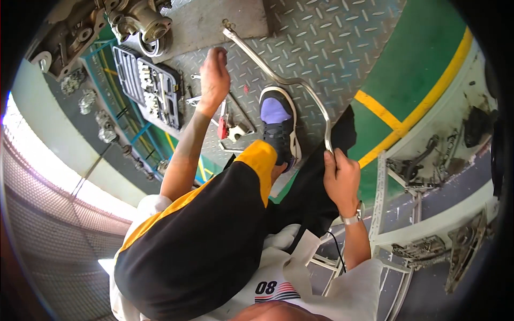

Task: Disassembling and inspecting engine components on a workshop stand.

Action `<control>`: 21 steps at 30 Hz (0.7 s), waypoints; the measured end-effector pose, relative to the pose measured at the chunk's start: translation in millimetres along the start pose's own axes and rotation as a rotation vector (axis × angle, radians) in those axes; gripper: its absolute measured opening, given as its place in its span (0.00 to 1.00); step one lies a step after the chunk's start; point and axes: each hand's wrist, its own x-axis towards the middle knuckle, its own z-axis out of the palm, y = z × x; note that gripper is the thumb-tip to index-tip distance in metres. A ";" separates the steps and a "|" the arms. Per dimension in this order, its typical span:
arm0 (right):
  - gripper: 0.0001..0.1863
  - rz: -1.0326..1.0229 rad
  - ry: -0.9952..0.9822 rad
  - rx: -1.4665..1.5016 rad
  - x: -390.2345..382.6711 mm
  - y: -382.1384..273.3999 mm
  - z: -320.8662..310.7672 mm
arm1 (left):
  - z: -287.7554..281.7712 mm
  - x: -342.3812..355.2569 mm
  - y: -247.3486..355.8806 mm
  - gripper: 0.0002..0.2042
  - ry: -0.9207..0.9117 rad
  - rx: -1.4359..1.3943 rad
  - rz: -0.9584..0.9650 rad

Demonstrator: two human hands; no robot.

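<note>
The end of a long bent silver metal tube (pixel 313 91) is gripped in my right hand (pixel 344 179); its far fitting lies toward the top of a diamond-plate steel surface (pixel 334 40). My left hand (pixel 214 77) is left of the tube, its fingers curled around something I cannot make out. My shoe (pixel 276 120) rests on the plate between my hands. Loose metal tools and a red-handled item (pixel 221 128) lie below my left hand, beside an open black case (pixel 127 75) of sockets and wrenches (pixel 152 91).
Greasy metal castings (pixel 140 24) stand at the upper left by a grey slab (pixel 225 16), with several parts (pixel 107 125) further left. On the right are a green floor (pixel 412 64) with yellow lines and white metal racks (pixel 380 208) holding dirty parts (pixel 460 241).
</note>
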 end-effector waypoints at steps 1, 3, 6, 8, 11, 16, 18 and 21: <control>0.15 -0.034 -0.015 0.046 1.4 -4.7 0.2 | 2.0 6.3 -4.7 0.06 0.022 0.099 0.098; 0.15 -0.062 -0.032 0.095 2.9 -14.0 -3.0 | 15.9 15.0 -14.2 0.08 -0.091 0.193 0.232; 0.16 -0.050 -0.060 0.220 21.5 -33.1 3.9 | 23.6 9.5 -12.7 0.09 -0.034 0.256 0.345; 0.16 -0.041 -0.071 0.233 30.5 -44.9 8.6 | 21.7 10.3 -1.8 0.06 0.009 0.251 0.336; 0.17 -0.054 -0.081 0.234 40.7 -58.6 12.8 | 2.9 10.6 19.8 0.28 0.013 -0.923 -0.371; 0.17 -0.038 -0.163 0.342 39.3 -77.2 12.1 | -52.9 30.7 83.7 0.26 -0.081 -1.526 -0.325; 0.17 -0.036 -0.181 0.341 39.2 -79.5 13.0 | -54.3 38.0 71.8 0.19 -0.405 -2.018 -0.169; 0.16 0.016 -0.204 0.382 31.7 -79.9 15.6 | -60.4 32.0 78.3 0.15 -0.399 -1.823 -0.230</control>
